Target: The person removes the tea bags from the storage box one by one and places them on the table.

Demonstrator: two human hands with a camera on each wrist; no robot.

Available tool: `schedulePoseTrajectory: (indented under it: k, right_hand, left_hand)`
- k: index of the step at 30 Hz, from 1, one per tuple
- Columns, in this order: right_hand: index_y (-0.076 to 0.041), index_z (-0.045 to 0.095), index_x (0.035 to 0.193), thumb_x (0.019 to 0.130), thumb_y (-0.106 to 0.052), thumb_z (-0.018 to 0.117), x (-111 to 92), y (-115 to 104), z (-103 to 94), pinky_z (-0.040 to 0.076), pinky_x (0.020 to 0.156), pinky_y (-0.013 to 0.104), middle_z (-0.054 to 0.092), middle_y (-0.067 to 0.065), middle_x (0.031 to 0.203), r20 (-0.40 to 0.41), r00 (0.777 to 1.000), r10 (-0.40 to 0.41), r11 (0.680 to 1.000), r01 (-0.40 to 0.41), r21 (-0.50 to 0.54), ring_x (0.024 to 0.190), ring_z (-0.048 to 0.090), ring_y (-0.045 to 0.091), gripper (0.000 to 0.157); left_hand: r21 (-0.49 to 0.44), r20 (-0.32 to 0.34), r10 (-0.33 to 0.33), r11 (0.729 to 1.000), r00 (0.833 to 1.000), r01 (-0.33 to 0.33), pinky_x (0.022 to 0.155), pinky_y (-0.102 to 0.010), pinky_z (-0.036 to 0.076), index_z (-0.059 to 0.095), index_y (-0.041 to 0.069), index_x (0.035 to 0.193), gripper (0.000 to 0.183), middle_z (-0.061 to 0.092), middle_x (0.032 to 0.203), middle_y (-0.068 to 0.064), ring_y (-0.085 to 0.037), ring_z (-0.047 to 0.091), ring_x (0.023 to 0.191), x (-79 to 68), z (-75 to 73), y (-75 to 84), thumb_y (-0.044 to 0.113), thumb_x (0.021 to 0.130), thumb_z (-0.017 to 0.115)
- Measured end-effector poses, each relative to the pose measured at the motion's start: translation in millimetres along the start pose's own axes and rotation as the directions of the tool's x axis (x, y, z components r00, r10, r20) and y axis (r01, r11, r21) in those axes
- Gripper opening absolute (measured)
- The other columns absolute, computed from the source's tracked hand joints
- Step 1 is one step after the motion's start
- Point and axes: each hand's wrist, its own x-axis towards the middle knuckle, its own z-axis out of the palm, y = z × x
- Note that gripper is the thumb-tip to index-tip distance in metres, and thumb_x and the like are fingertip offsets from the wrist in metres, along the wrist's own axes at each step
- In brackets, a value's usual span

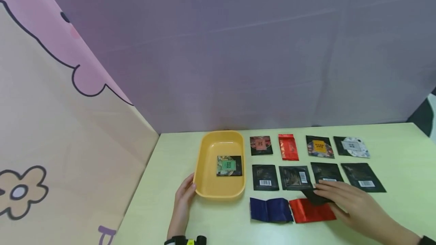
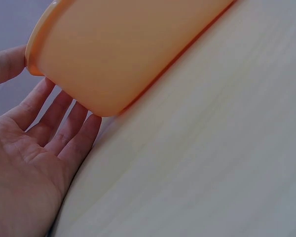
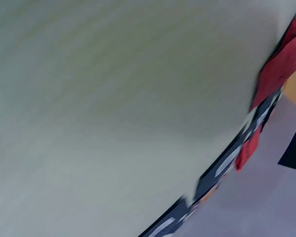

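Observation:
My left hand (image 1: 184, 196) holds the near left corner of a yellow plastic tray (image 1: 209, 189). In the left wrist view the thumb is at the tray's rim and the fingers lie against its outer wall. A green-labelled black sachet (image 1: 229, 166) lies inside the tray. With its fingers my right hand (image 1: 355, 203) pinches a black sachet (image 1: 315, 197), tilted above a red foil packet (image 1: 308, 211). The held sachet's corner also shows at the right edge of the right wrist view, with most of the hand out of frame there.
A dark blue packet (image 1: 271, 210) lies left of the red one. Behind them is a row of black sachets with barcodes (image 1: 265, 177). Farther back lie a red sachet (image 1: 288, 147) and several patterned ones (image 1: 320, 146). A grey cloth wall (image 1: 238, 67) stands behind the table.

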Motion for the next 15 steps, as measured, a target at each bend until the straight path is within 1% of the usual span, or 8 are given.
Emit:
schedulePoseTrajectory:
  k: [6, 9, 11, 14, 15]
  right_hand:
    - [-0.018, 0.075, 0.109, 0.101, -0.056, 0.018, -16, 14, -4.7, 0.007, 0.108, 0.005, 0.071, -0.003, 0.115, 0.012, 0.999, 0.032, 0.998, -0.032, -0.045, 0.101, 0.064, 0.023, 0.068]
    - [-0.018, 0.074, 0.108, 0.1, -0.057, 0.017, -23, 20, -4.8, 0.004, 0.107, 0.005, 0.071, -0.004, 0.112, 0.023, 0.999, 0.042, 0.998, -0.04, -0.057, 0.099, 0.065, 0.023, 0.07]
    - [-0.019, 0.074, 0.108, 0.099, -0.058, 0.017, -28, 23, -4.7, 0.004, 0.106, 0.004, 0.071, -0.005, 0.111, 0.028, 0.999, 0.046, 0.997, -0.044, -0.063, 0.097, 0.066, 0.022, 0.07]
    - [-0.021, 0.074, 0.109, 0.099, -0.06, 0.018, -34, 29, -5.4, 0.017, 0.104, 0.002, 0.071, -0.008, 0.11, 0.037, 0.998, 0.055, 0.995, -0.052, -0.079, 0.095, 0.067, 0.02, 0.069]
    - [-0.022, 0.074, 0.108, 0.099, -0.06, 0.018, -36, 31, -5.8, 0.024, 0.101, 0.003, 0.071, -0.009, 0.109, 0.039, 0.998, 0.055, 0.995, -0.051, -0.089, 0.094, 0.067, 0.018, 0.068]
  left_hand:
    - [0.009, -0.003, -0.006, 1.0, 1.0, 0.006, 0.114, -0.048, 0.03, 0.045, 0.003, 0.146, 0.053, 0.043, 0.151, -0.015, -0.029, 0.043, 0.136, -0.3, 0.1, 0.0, 0.028, 0.1, 0.055]
    - [-0.001, -0.004, -0.011, 1.0, 1.0, 0.011, 0.114, -0.048, 0.03, 0.045, 0.003, 0.146, 0.054, 0.044, 0.151, -0.014, -0.029, 0.043, 0.136, -0.1, 0.4, 0.6, 0.029, 0.099, 0.056]
    - [-0.002, 0.0, -0.013, 1.0, 1.0, 0.013, 0.114, -0.048, 0.03, 0.044, 0.003, 0.146, 0.055, 0.043, 0.151, -0.015, -0.029, 0.043, 0.136, 0.0, 0.3, 0.6, 0.029, 0.1, 0.056]
    - [-0.006, -0.002, -0.018, 1.0, 1.0, 0.018, 0.114, -0.048, 0.03, 0.043, 0.002, 0.147, 0.055, 0.042, 0.152, -0.015, -0.03, 0.042, 0.137, -0.2, 0.4, 1.3, 0.029, 0.1, 0.056]
    - [-0.005, -0.005, -0.022, 1.0, 1.0, 0.022, 0.114, -0.048, 0.03, 0.043, 0.002, 0.147, 0.056, 0.042, 0.152, -0.016, -0.03, 0.042, 0.137, -0.3, 0.3, 1.2, 0.029, 0.1, 0.056]
